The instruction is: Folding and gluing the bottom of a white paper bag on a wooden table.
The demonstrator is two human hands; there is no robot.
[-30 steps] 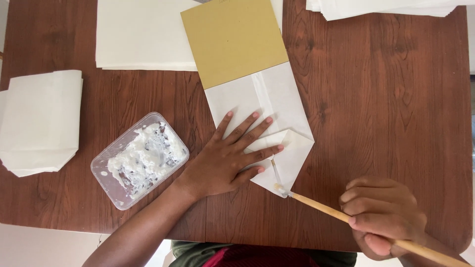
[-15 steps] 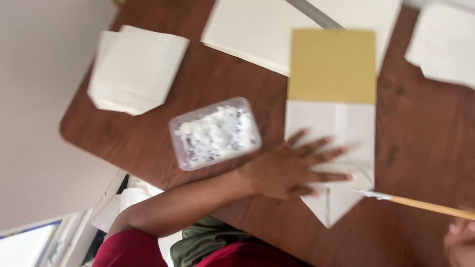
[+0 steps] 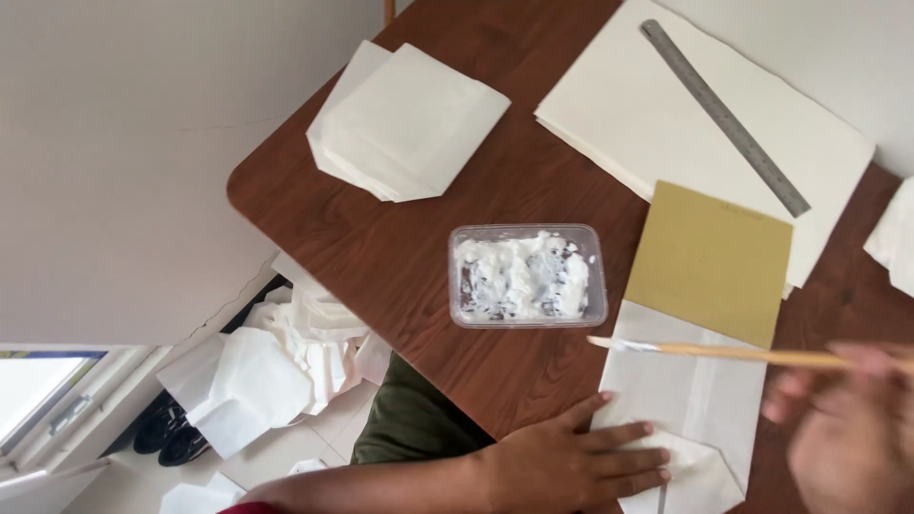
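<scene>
White folded paper bag [image 3: 687,400] under flat, spread left hand [image 3: 571,464]; right hand [image 3: 843,428] gripping wooden brush [image 3: 733,352]

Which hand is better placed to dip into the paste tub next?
Right. The right hand already holds the brush, its tip just beside the paste tub. The left hand lies flat, pinning the folded white paper.

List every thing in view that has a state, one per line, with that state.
left hand: flat, fingers spread, pressing on the white paper bag.
right hand: blurred, gripping the wooden stick.
wooden stick: held level, white paste on its tip.
plastic tub: open, no lid, white paste inside.
white paper bag: lying flat, bottom corners folded in.
yellow card: lying on the bag's upper end.
metal ruler: resting on the paper sheets.
stack of bags: piled flat.
</scene>
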